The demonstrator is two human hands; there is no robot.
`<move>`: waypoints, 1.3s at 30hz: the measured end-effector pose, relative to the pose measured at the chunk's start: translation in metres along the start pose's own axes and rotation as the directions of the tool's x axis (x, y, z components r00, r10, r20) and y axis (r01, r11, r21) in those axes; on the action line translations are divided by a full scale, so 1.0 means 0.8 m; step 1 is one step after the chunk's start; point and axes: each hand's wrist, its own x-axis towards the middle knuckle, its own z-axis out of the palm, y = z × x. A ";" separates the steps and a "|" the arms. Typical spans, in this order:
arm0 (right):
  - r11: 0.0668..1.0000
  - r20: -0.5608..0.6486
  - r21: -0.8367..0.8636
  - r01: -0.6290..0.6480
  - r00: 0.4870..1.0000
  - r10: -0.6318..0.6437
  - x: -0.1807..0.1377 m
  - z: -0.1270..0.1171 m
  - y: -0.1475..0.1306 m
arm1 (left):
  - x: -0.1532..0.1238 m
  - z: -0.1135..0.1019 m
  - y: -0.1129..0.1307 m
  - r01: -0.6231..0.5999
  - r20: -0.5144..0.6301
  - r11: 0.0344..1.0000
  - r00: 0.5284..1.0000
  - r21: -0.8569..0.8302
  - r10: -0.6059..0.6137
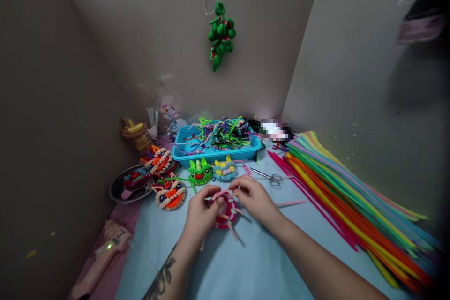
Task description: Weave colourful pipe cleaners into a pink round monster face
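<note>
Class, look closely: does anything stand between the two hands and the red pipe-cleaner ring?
Nothing visible does: the left hand and the right hand both grip the red pipe-cleaner ring directly.

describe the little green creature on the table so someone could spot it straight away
Find the blue tray at the back of the table. Right in front of it two fuzzy faces lie side by side, just beyond the left hand gripping a pink ring; the green creature is the left one. Unlike its pale blue neighbour, it is bright green with a red mouth.
</note>
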 end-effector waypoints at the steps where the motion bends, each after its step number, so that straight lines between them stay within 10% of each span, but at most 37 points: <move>1: 1.000 -0.006 -0.005 -0.004 1.000 0.004 0.000 0.000 0.000 | 0.000 0.000 0.000 0.002 -0.001 1.000 1.000 0.006 -0.002; 12: 0.999 -0.029 0.014 -0.031 0.999 0.031 0.000 0.002 0.003 | -0.003 -0.002 -0.005 -0.122 -0.013 0.979 0.992 0.162 0.126; 39: 1.000 -0.011 -0.002 -0.009 1.000 0.009 -0.001 0.002 0.002 | -0.002 -0.002 -0.005 0.060 0.024 0.988 0.998 -0.145 -0.057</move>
